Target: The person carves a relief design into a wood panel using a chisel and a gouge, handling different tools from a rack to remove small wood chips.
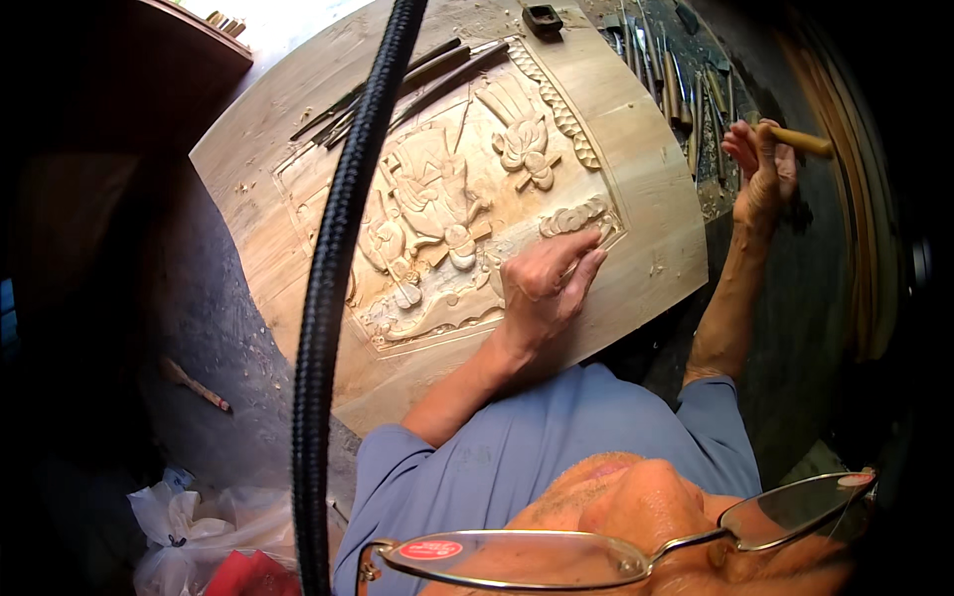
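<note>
1. The right grip (765,169) is closed loosely around a slim wooden handle (803,142), whose pale end sticks out to the right; the tool's other end is hard to make out at this angle.
2. The left grip (550,281) is low over the near right corner of the carving, thumb close to the curled fingers; I cannot tell whether it holds anything.
3. Beneath the left grip lies the carved wooden panel (661,223), a pale slab with robed figures in relief, a scalloped band along one side and a wide plain margin. The right grip is raised beyond its right edge.
4. On the panel's far part, a bundle of dark, slender tools (437,74) lies slantwise, with a small dark box (543,20) near the top edge.
5. Past the panel's upper right, many chisels (676,94) with wooden handles lie crowded together among shavings.
6. A black braided cable (338,238) crosses in front of the panel.
7. At lower left, a short wooden-handled tool (196,385) lies on a grey surface, above plastic bags (234,517).
</note>
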{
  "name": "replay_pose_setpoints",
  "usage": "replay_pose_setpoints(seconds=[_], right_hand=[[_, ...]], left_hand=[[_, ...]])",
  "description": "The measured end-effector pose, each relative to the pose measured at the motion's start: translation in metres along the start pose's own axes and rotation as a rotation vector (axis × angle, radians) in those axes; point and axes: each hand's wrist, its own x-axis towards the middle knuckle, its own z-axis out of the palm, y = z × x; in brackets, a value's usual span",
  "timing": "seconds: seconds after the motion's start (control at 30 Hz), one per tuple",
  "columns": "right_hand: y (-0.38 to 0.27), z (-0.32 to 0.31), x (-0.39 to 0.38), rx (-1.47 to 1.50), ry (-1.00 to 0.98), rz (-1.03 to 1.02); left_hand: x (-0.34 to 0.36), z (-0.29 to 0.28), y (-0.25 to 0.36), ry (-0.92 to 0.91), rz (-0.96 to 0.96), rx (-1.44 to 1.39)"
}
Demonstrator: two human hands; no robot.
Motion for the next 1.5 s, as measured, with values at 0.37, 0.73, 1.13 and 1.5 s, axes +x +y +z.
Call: replay_pose_setpoints(seconds=[0.37, 0.73, 1.13, 1.5], right_hand=[[-0.045, 0.066, -0.016, -1.184, -0.065, -0.832], [0.029, 0.239, -0.131, -0.555, -0.845, -0.959], [0.042, 0.237, -0.133, -0.283, -1.03, -0.693], [0.043, 0.238, -0.131, -0.244, -0.979, -0.605]], left_hand=[[-0.015, -0.034, 0.01, -0.022, -0.31, -0.345], [0.006, -0.027, -0.001, 0.244, -0.3, -0.854], [0.021, -0.029, 0.018, 0.295, -0.608, -0.844], [0.001, -0.032, 0.001, 0.235, -0.546, -0.994]])
